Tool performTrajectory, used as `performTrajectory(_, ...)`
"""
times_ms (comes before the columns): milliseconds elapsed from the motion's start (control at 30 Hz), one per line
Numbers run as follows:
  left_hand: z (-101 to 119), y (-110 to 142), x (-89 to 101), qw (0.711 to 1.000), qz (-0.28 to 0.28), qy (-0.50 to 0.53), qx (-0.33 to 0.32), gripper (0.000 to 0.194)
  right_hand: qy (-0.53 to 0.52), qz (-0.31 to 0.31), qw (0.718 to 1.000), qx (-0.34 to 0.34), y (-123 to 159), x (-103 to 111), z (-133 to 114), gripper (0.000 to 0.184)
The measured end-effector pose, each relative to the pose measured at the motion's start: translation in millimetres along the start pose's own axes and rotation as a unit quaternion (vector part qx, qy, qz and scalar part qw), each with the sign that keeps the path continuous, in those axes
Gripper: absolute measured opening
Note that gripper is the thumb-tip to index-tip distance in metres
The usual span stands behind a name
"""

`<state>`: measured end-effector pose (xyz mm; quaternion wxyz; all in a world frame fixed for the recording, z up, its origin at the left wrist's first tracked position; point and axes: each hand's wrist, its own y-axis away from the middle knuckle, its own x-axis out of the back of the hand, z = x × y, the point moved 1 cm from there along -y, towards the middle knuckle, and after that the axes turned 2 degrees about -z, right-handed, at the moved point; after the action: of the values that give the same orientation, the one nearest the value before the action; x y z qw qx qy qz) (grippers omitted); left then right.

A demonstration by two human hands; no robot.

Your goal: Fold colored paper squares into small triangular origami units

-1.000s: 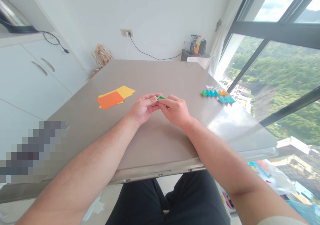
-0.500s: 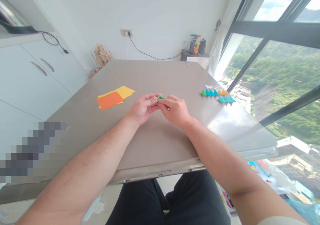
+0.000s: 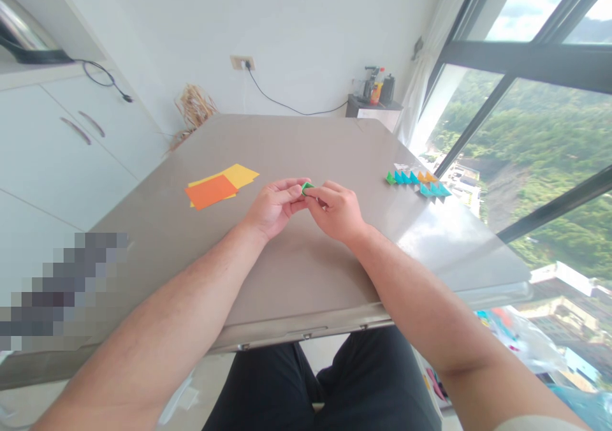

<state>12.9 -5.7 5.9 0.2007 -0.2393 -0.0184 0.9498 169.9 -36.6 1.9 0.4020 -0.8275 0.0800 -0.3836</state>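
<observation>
Between my fingertips, above the middle of the table, is a small folded piece of green paper (image 3: 306,188). My left hand (image 3: 275,206) pinches it from the left, the thumb on its near side. From the right, my right hand (image 3: 337,209) grips its other edge with thumb and index finger. Much of the green paper is hidden by the fingers. Left of my hands lie a sheet of orange paper (image 3: 210,192) and yellow paper (image 3: 240,174) partly under it. Off to the right stand several small folded paper boats (image 3: 405,177) in green, blue and orange.
The grey table (image 3: 296,144) has its front edge just above my lap. A large window (image 3: 535,131) is on the right. A low cabinet (image 3: 373,109) with bottles stands behind the table; dried stalks (image 3: 196,107) are at the far left corner.
My right fingers have shifted slightly on the green paper, and a bit more of it shows between my hands. The sheets and the folded boats stay in place.
</observation>
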Motion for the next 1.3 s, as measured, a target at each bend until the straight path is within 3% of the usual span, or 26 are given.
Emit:
performTrajectory(1133,3.3,0.7,-3.6,1.000,0.016,0.025,-0.006,0.020,-0.007,0.037,0.999,0.015,0.1,-1.0,-2.9,0.025)
performTrajectory(1300,2.3,-0.2,-3.9,1.000,0.022,0.009,-0.005,0.018,-0.005,0.019,1.000,0.009,0.7,-2.2,-0.2,0.026)
